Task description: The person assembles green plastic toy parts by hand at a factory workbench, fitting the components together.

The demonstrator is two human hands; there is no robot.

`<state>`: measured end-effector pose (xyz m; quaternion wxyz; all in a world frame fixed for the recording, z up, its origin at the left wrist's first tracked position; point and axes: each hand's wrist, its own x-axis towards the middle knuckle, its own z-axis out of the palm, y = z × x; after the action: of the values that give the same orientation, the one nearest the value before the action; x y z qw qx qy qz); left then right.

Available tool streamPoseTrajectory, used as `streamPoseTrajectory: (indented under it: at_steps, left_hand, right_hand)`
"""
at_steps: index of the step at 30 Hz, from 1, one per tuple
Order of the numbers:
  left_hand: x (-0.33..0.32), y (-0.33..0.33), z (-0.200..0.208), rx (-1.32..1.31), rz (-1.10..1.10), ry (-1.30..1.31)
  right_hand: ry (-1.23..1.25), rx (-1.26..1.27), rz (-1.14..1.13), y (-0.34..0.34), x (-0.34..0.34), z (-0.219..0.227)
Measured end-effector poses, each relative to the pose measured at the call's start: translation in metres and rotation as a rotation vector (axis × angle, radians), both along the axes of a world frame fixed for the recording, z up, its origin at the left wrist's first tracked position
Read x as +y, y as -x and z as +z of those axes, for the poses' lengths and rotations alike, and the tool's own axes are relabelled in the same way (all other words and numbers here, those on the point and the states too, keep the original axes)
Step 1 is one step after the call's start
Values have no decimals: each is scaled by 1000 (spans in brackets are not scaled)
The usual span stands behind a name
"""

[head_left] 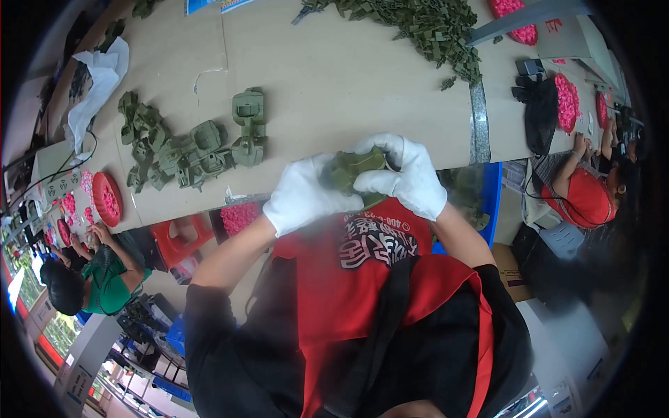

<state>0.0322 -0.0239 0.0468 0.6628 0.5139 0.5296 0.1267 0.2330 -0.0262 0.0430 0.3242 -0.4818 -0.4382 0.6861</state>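
In front of my red apron, just off the table's near edge, both white-gloved hands hold an olive-green moulded plastic part (346,171). My left hand (303,196) wraps around its left side. On the other side my right hand (411,178) grips it, thumb across the face and fingers over the top. The gloves hide much of the part. Left of my hands on the table stand two joined green plastic housings (249,125), beside a loose cluster of similar green parts (185,157).
A heap of small green pieces (425,31) lies at the far side of the table (334,90). A blue bin (492,202) with green parts sits below the edge at right. Red trays of pink pieces (107,198) and co-workers (589,191) appear at both sides.
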Motion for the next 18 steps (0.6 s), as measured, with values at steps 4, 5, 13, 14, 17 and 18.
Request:
streamPoseTrajectory:
  at_steps: [4, 5, 13, 14, 17, 18]
  left_hand:
    - [29, 1, -10, 34, -74, 219]
    - [40, 2, 1, 231, -198, 65]
    - [3, 26, 5, -255, 459, 290]
    - [1, 27, -2, -218, 430, 220]
    - [-14, 22, -19, -75, 376, 47]
    - [-15, 18, -22, 13, 315, -53]
  right_hand:
    - [102, 100, -20, -9, 17, -28]
    - [108, 79, -86, -15, 17, -33]
    - [181, 110, -211, -59, 6, -42]
    - [183, 108, -209, -59, 8, -36]
    - [-201, -492, 63, -43, 26, 2]
    - [-366, -602, 139, -30, 28, 11]
